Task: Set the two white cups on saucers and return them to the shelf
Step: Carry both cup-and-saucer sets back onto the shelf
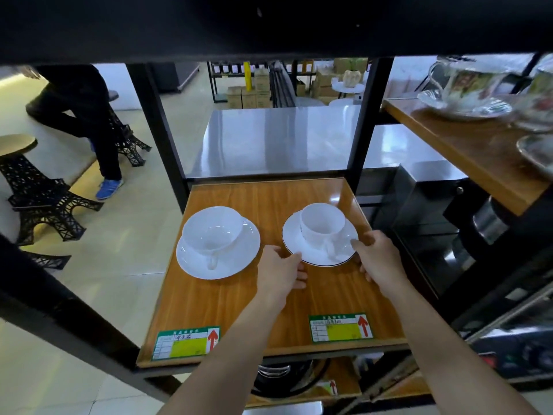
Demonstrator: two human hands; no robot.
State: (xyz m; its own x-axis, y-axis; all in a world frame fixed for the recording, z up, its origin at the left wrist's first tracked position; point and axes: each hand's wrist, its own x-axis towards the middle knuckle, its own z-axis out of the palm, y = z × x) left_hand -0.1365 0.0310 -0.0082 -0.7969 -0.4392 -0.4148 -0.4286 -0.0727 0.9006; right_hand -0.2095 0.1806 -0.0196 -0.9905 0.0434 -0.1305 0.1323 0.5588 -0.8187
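Observation:
Two white cups stand on white saucers on the wooden shelf point(269, 298). The left cup point(213, 232) sits on a plain saucer point(239, 259), its handle toward me. The right cup point(321, 224) sits on a saucer with a dark rim point(294, 238). My left hand point(281, 272) grips that saucer's near-left edge, thumb on top. My right hand point(378, 259) grips its near-right edge, thumb resting on the rim. Whether the saucer rests on the shelf or is slightly raised is unclear.
Black frame posts point(167, 136) point(366, 121) flank the shelf's back, and a dark board point(269, 25) runs overhead. Two green label stickers point(185, 342) point(341, 327) mark the front edge. A higher shelf at right point(466, 151) carries patterned cups and saucers. A seated person point(80, 115) is far left.

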